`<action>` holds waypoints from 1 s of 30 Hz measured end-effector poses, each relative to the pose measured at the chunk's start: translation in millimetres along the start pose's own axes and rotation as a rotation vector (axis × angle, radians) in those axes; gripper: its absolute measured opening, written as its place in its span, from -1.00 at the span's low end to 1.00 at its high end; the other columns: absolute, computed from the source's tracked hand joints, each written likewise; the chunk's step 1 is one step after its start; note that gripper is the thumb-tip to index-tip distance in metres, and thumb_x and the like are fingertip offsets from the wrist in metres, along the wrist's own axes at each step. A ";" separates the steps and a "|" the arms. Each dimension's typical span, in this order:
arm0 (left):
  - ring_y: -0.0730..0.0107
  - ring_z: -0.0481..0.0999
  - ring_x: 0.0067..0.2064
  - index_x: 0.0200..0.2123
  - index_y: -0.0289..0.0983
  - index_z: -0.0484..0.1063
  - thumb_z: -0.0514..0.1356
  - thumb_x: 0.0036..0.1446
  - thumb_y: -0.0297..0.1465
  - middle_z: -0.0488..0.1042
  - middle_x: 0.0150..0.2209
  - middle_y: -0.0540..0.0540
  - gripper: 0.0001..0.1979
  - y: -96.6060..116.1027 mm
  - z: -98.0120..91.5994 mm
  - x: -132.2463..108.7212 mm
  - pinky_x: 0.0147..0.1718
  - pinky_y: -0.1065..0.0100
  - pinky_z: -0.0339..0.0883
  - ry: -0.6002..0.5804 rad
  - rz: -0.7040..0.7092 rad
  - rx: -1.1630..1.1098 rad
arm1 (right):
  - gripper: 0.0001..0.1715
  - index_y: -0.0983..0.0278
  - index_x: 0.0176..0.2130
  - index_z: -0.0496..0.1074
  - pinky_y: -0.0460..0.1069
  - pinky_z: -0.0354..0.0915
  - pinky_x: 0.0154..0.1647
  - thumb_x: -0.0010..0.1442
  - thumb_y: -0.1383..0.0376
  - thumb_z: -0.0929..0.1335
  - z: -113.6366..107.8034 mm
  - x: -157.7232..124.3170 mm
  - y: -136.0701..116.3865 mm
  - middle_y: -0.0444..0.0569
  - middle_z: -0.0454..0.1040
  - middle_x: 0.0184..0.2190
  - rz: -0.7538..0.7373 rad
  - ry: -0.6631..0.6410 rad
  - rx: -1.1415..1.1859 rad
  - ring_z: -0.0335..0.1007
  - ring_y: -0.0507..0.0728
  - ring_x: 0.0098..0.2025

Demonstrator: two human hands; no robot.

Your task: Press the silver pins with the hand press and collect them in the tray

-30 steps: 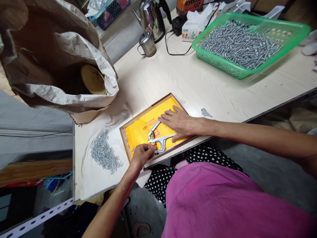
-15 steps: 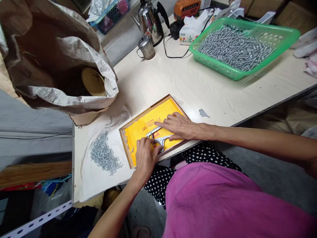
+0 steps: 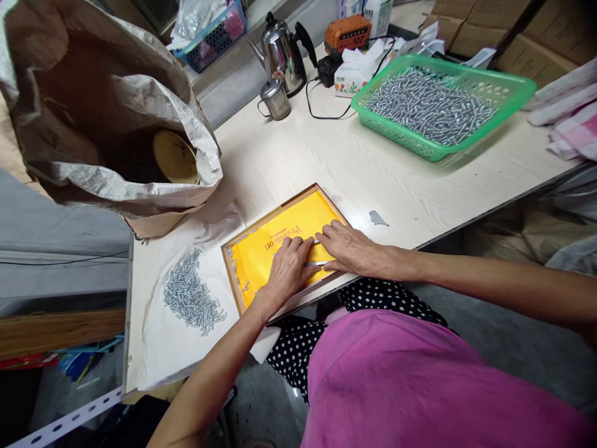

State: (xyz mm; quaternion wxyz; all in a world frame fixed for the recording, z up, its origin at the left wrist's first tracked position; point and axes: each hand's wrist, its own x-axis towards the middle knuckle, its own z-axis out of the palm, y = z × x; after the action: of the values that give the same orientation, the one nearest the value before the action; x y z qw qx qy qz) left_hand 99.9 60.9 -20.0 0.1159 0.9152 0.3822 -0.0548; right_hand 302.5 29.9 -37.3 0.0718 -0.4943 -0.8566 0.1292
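Over the yellow sheet (image 3: 261,251) in a shallow brown-edged tray (image 3: 236,287), my left hand (image 3: 290,264) is closed on a metal tool (image 3: 317,263), covering most of it. My right hand (image 3: 347,249) grips the tool's right end with fingers and thumb. Thin metal strips of the tool show between the hands. Several small metal pins (image 3: 233,266) lie along the tray's left edge. A pile of similar pins (image 3: 193,297) rests on white cloth left of the tray.
A green basket (image 3: 438,152) of metal pins stands at the back right. An open sack (image 3: 163,205) is at the left. A kettle (image 3: 281,53), a metal cup (image 3: 276,101) and an orange battery (image 3: 347,34) stand at the back.
My left hand has moved right and up along the tool and now covers its middle. My right hand has drawn its outstretched fingers in around the tool's end. The view has shifted slightly.
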 end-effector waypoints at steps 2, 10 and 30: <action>0.07 0.41 -0.04 0.12 -0.27 0.40 0.18 0.34 -0.18 0.49 -0.07 -0.19 -0.60 0.3 -0.2 0.5 -0.06 0.12 0.39 0.004 0.006 -0.028 | -0.57 0.48 -0.02 0.44 0.11 0.28 -0.10 0.26 0.20 0.46 1.7 1.4 -4.5 0.21 0.47 -0.13 0.018 -0.009 0.000 0.32 0.29 -0.06; 0.15 0.43 -0.14 -0.19 -0.24 0.51 0.15 0.37 -0.21 0.50 -0.24 -0.14 -0.76 -6.0 4.4 -5.0 -0.15 0.20 0.36 0.060 -0.067 -0.056 | -0.79 0.38 -0.16 0.48 0.03 0.21 -0.21 0.39 0.44 0.25 16.4 13.7 -9.1 0.10 0.47 -0.23 -0.067 -0.017 -0.044 0.32 0.20 -0.12; 0.09 0.34 0.23 -0.10 -0.19 0.58 0.13 0.38 -0.35 0.50 0.08 -0.20 -0.79 1.2 25.4 -55.0 0.16 0.03 0.40 0.239 -0.033 -0.089 | -0.75 0.27 -0.23 0.50 0.07 0.02 -0.19 0.39 0.33 0.24 28.9 71.4 36.5 0.07 0.50 -0.26 -0.131 0.224 -0.158 0.27 0.22 -0.18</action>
State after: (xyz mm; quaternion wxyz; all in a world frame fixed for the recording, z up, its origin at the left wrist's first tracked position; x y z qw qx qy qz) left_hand 61.8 15.9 -34.0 0.1088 0.9028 0.4102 0.0699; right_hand 289.7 104.7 -76.0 0.1362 -0.4527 -0.8812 0.0006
